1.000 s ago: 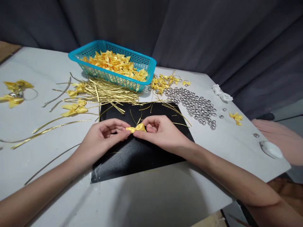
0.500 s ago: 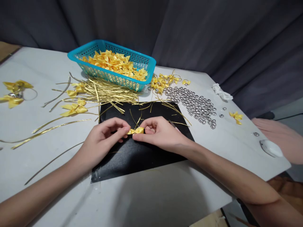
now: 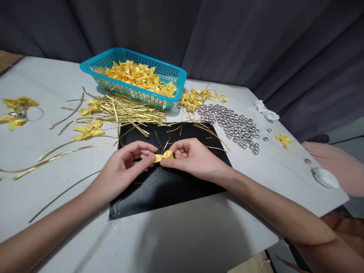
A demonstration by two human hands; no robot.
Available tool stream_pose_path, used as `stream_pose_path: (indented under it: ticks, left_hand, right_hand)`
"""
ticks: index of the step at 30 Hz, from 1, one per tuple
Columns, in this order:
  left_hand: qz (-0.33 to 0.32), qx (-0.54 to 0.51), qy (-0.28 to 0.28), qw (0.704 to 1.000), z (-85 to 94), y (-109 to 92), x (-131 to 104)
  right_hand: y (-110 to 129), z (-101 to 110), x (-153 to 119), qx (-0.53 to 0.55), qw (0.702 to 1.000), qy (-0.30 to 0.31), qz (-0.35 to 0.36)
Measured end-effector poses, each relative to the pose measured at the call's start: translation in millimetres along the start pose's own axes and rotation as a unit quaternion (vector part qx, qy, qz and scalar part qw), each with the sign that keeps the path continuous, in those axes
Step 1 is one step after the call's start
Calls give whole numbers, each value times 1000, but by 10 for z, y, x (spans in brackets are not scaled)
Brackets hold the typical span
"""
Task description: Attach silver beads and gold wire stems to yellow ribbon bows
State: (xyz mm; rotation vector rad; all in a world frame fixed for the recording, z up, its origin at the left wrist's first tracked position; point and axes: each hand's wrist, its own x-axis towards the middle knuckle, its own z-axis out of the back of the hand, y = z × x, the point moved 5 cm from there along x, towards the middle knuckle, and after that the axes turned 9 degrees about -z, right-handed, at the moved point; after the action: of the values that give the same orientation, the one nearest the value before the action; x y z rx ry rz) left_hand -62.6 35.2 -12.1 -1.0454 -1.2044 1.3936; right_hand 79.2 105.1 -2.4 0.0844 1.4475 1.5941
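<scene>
Above a black mat [image 3: 170,195] at the center of the frame, I am pinching a yellow satin bow [image 3: 168,154], my left hand [image 3: 134,160] gripping its left end and my right hand [image 3: 189,156] its right, fingers closed narrowly on the fabric. A turquoise plastic basket [image 3: 127,86] is holding more bows [image 3: 136,74] at upper left, with gold metallic strips [image 3: 136,110] lying just below it.

Free room before black mat [image 3: 170,189]; basket [image 3: 127,89] beyond.
</scene>
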Motion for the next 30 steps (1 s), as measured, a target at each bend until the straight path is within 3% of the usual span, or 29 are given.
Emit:
stream_pose_path:
  ticks: [6,14,21,26,30]
  left_hand:
    - [-4,-12,16,1000,-19,38,12]
    - [23,-40,-18,999,49,102,26]
    - [2,-38,-13,999,41,109,18]
    - [-35,-6,-46,998,47,21,-11]
    - [-16,25,6,1000,-20,9,-18]
  right_hand:
    - [-30,-19,16,16,1000,17,-17]
    - [-1,35,16,78,996,40,-22]
    - [-11,13,18,115,992,42,-40]
    - [5,10,-9,145,988,38,-28]
    - [11,-15,-19,140,989,48,-17]
